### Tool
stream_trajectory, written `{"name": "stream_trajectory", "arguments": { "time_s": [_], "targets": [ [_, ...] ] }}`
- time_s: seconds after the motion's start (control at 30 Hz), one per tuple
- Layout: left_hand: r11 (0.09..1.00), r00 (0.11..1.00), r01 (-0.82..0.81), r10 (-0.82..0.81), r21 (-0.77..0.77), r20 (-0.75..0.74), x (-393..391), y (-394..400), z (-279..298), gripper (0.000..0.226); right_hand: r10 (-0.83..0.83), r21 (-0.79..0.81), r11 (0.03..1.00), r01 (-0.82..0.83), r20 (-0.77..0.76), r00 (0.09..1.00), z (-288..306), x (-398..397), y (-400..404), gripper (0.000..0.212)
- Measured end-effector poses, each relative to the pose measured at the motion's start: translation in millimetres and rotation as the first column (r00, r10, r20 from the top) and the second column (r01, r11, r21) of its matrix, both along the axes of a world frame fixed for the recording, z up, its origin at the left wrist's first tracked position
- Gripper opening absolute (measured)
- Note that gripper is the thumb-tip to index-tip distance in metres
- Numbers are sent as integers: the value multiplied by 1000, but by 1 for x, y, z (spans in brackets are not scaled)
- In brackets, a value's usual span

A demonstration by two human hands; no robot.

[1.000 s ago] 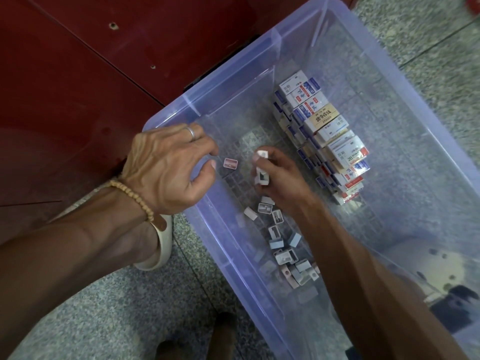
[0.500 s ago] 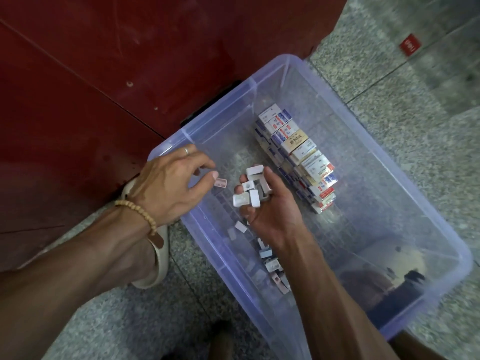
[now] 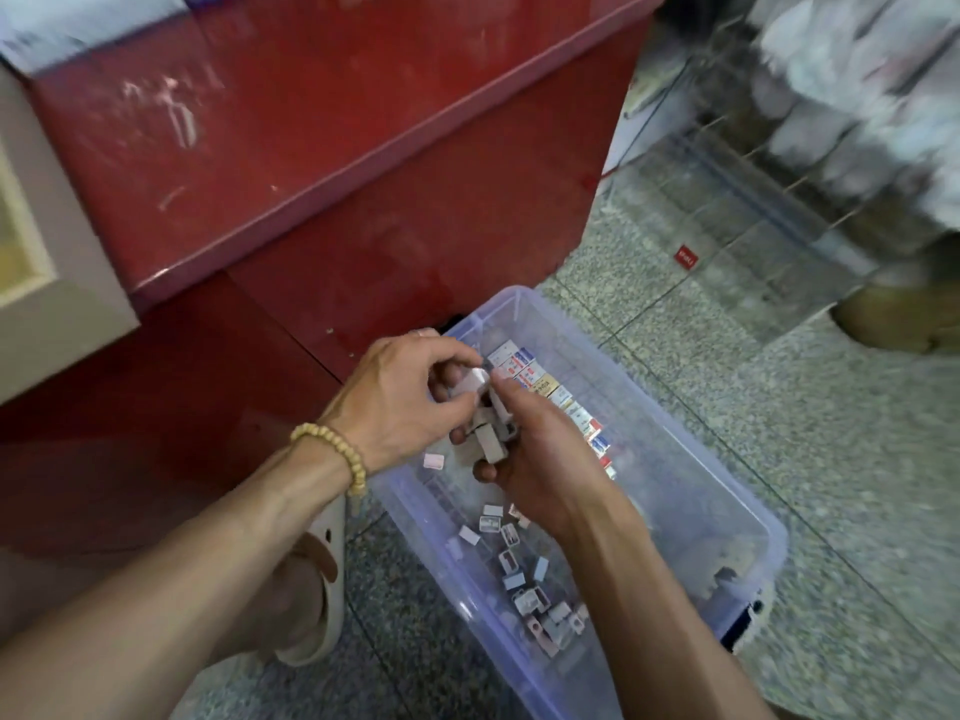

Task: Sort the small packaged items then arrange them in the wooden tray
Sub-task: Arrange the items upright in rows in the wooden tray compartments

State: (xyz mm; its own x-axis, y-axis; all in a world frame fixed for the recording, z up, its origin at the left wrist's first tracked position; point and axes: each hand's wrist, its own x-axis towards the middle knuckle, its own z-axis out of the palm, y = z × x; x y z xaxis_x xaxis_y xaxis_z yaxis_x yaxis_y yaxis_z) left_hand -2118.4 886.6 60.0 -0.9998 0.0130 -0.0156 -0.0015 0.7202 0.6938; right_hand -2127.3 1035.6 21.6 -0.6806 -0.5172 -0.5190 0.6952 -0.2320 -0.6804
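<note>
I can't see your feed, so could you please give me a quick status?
Left hand pinching one small box. Right hand cupping several boxes. More loose in the clear bin. Wooden tray not in view.

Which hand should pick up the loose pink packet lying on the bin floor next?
Left, probably. The left hand pinches only one white packet and hovers nearest the loose pink packet in the clear plastic bin. The right hand is cupped around a cluster of small grey-white packets.
</note>
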Motion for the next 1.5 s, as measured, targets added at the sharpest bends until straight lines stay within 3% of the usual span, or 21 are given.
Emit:
{"name": "stream_trajectory", "arguments": {
  "time_s": [0.17, 0.4, 0.63, 0.93, 1.13, 1.33, 1.5],
  "targets": [
    [982, 997, -75, 80, 171, -20, 0, -1, 36, 12, -56, 50, 997, 60, -72, 996, 36, 6, 7, 28],
    [990, 995, 88, -82, 111, -55, 7, -3, 89, 18, -13, 146, 987, 61, -309, 951, 83, 12, 17, 33],
    [991, 991, 55, -40, 118, -127, 28, -8, 125, 15, 6, 166, 983, 73, -435, 900, 121, 29, 11, 19],
    [992, 972, -104, 118, 76, -201, 73, -56, 158, 40, -77, 166, 976, 143, -350, 934, 168, 48, -35, 25],
    [959, 935, -282, 283, 35, -212, 108, -112, 181, 29, -61, 112, 988, 106, -348, 936, 197, 58, -89, 26],
    [887, 882, -447, 414, -119, -223, 144, -194, 184, 27, -7, 87, 995, 40, -357, 934, 216, 69, -142, 24],
    [764, 877, -460, 470, -452, -99, 159, -250, 180, 20, 9, 110, 993, 33, -357, 934, 216, 70, -164, 24]
  ]
}}
